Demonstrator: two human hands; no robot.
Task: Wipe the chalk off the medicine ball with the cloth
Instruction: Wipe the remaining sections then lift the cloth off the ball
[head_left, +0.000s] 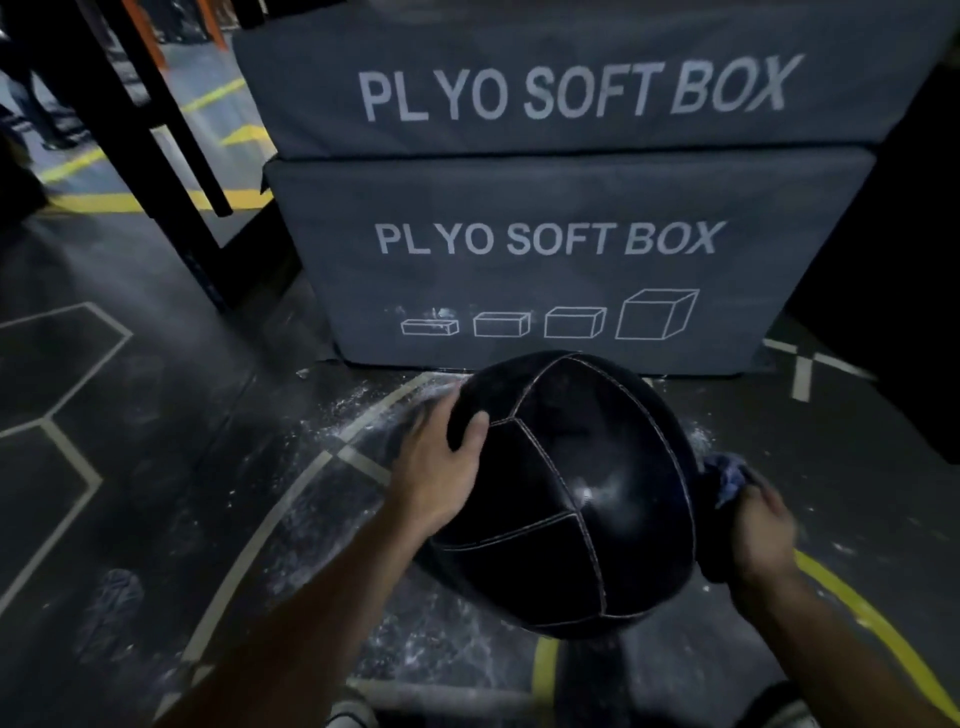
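A large black leather medicine ball (566, 493) with pale stitched seams sits low in the middle of the view, with a faint white chalk smudge on its right front panel. My left hand (441, 467) rests flat against the ball's left side, thumb over the top panel. My right hand (761, 535) grips a dark blue cloth (727, 475) bunched against the ball's right side; most of the cloth is hidden behind the ball and my fingers.
Two stacked grey plyo soft boxes (550, 249) stand directly behind the ball. White chalk dust (363, 410) is scattered over the dark rubber floor with its painted lines. A black rack frame (156, 135) rises at the upper left, and a dark block (904, 270) stands at the right.
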